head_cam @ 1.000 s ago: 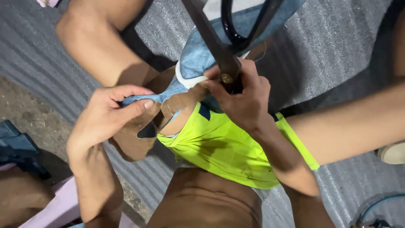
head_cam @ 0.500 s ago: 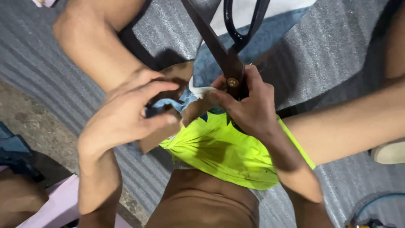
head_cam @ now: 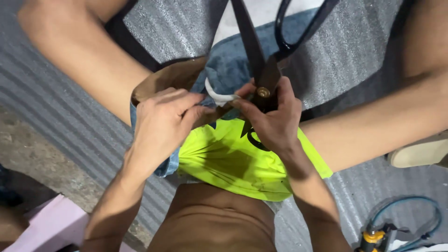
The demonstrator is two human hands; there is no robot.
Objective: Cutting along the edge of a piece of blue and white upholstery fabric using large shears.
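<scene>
- Left hand (head_cam: 161, 122): fingers curled, grip narrow, pinching a folded edge of the faded blue denim fabric (head_cam: 228, 74) and pressing it against a brown, stiff, curved piece of leather-like material (head_cam: 172, 77).
- Right hand (head_cam: 273, 119): grip closed around the large dark metal scissors (head_cam: 261, 70) just at their brass-coloured pivot screw; thumb and forefinger also touch the fabric edge.
- Scissors: long dull-brown blades, glossy black looped handles pointing away from the person toward the top of the view; blade tips are hidden behind the right hand.
- Denim fabric: soft, woven, creased; it lies over the person's lap between both hands, with a small white cloth strip (head_cam: 219, 97) showing at its fold.
- Below the hands: bright yellow-green smooth shorts (head_cam: 233, 161) with a dark printed mark.
- Floor covering: grey ribbed foam sheet (head_cam: 340, 51), slightly glittering, under the bare legs.
- Lower right: a blue flexible hose (head_cam: 420, 207) coiled beside a yellow-and-black tool (head_cam: 373, 238).
- Lower left: a pale pink flat-topped block (head_cam: 44, 228).
</scene>
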